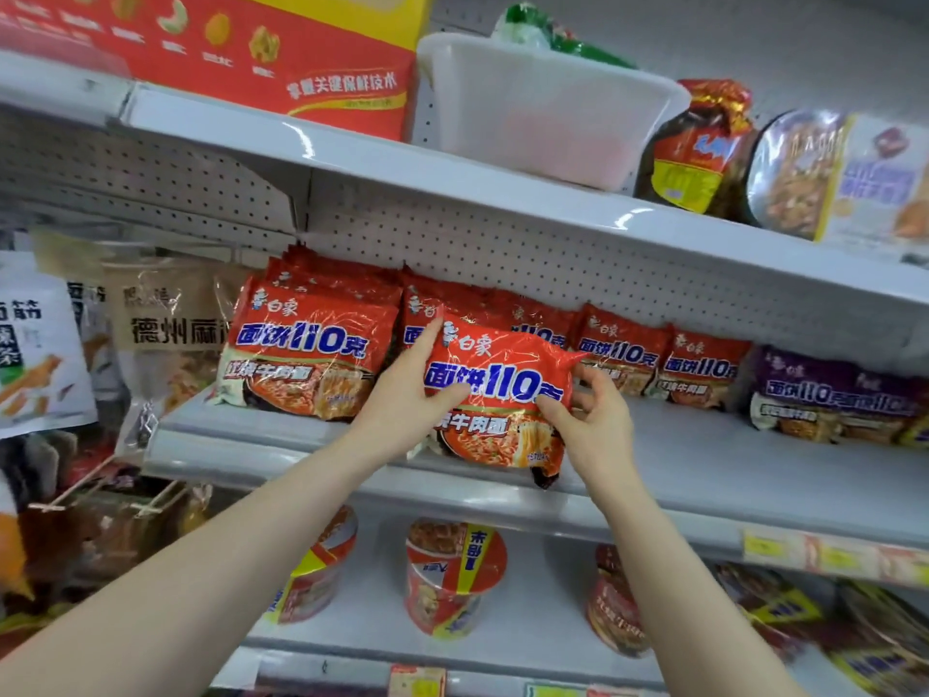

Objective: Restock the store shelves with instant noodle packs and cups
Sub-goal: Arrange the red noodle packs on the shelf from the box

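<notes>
Both hands are gripping a glossy red plastic instant noodle pack (pixel 502 389) above the white metal shelf (pixel 704 455): left hand (pixel 407 394) fingers pinching its left edge, right hand (pixel 593 420) fingers curling around its right edge.

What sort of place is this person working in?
Probably a grocery shop aisle: white shelves hold rows of red noodle packs, noodle cups stand on the shelf below, and yellow price labels line a shelf edge. The left hand and right hand grip a loose pack.

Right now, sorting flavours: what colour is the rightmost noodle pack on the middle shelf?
That plastic noodle pack is purple with blue lettering; head view.
</notes>
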